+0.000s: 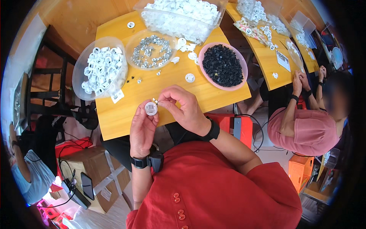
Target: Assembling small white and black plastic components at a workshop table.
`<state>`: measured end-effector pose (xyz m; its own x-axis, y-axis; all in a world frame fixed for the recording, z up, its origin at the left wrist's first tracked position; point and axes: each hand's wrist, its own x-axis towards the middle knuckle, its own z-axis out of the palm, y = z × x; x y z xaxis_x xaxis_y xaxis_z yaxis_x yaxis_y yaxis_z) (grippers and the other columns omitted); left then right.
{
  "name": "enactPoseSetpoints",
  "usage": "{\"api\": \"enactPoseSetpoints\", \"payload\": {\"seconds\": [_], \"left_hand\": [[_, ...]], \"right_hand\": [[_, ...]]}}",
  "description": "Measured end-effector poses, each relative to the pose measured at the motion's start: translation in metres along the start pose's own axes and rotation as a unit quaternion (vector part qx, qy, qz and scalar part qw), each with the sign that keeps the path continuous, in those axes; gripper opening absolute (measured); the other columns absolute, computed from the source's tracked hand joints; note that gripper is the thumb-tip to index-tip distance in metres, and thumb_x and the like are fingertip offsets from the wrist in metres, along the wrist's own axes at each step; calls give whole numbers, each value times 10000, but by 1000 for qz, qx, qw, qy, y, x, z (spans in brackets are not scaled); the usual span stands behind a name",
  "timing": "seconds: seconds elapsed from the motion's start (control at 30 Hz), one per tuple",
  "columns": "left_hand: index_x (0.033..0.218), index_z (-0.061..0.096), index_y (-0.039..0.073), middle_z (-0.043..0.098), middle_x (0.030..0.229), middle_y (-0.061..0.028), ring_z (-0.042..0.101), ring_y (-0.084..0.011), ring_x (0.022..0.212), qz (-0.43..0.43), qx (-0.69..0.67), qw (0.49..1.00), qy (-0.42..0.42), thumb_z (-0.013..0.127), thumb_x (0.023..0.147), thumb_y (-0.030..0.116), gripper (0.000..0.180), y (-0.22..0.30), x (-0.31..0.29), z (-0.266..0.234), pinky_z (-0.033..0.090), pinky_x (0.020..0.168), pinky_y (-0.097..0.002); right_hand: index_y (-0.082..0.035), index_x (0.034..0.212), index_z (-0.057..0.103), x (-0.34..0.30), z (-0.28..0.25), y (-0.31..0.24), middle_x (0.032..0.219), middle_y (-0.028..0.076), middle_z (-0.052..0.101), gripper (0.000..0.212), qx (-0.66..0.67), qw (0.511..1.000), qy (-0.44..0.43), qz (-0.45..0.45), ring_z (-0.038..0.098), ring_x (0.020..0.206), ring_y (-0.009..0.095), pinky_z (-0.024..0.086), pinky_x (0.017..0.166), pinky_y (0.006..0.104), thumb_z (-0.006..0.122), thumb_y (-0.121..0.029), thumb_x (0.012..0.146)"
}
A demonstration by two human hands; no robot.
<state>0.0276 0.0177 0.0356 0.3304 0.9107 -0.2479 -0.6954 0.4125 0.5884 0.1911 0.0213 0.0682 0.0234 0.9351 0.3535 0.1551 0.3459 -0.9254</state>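
Note:
My left hand [143, 124] holds a round white plastic part [151, 108] by its edge, its face with a squarish recess turned up. Close beside it, my right hand [182, 108] pinches a tiny shiny metal piece [155, 100] between thumb and forefinger, right at the part's upper rim; whether they touch I cannot tell. Beyond my hands stand a shallow clear dish [131, 57] of small metal pieces, a clear tub [77, 74] of white ring-like parts, and a pink bowl [245, 70] heaped with small black pieces.
A large clear bin [219, 21] of white parts stands at the table's far edge. Loose white discs [190, 78] and small metal bits lie on the yellow table [171, 84]. A person in pink [305, 131] sits at another table on the right. A cardboard box [91, 164] is at lower left.

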Motion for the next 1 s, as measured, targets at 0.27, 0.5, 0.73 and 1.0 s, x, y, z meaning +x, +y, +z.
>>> {"api": "enactPoseSetpoints", "payload": {"seconds": [0.27,0.5,0.73,1.0], "left_hand": [[1056,559,27,570,906,-28,488,-121,751,-27,10,1000,-2,404,1001,308,326,3,1,2,400,659,-257],[1028,561,38,578,892,-14,485,-99,729,-16,34,996,78,355,1017,342,367,1,-4,10,391,632,-242],[989,590,54,554,811,10,441,-77,679,49,146,985,77,359,1013,379,400,-1,-7,7,364,612,-231],[1041,581,62,532,770,32,429,-57,641,53,180,976,108,363,1009,388,393,4,-9,2,348,579,-214]], "right_hand": [[-21,848,589,-6,11,7,841,113,572,38,-51,997,-33,-52,591,749,284,475,649,342,612,-26,817],[-60,872,608,-11,19,9,906,85,567,91,-123,986,-31,-109,584,750,275,468,638,354,636,-43,786],[-35,873,633,-11,19,6,917,99,565,98,-196,967,-69,-144,586,746,254,475,637,332,653,-15,779],[-20,884,627,-11,31,6,871,110,570,67,-92,993,-38,-70,600,719,242,476,632,298,630,-22,817]]}}
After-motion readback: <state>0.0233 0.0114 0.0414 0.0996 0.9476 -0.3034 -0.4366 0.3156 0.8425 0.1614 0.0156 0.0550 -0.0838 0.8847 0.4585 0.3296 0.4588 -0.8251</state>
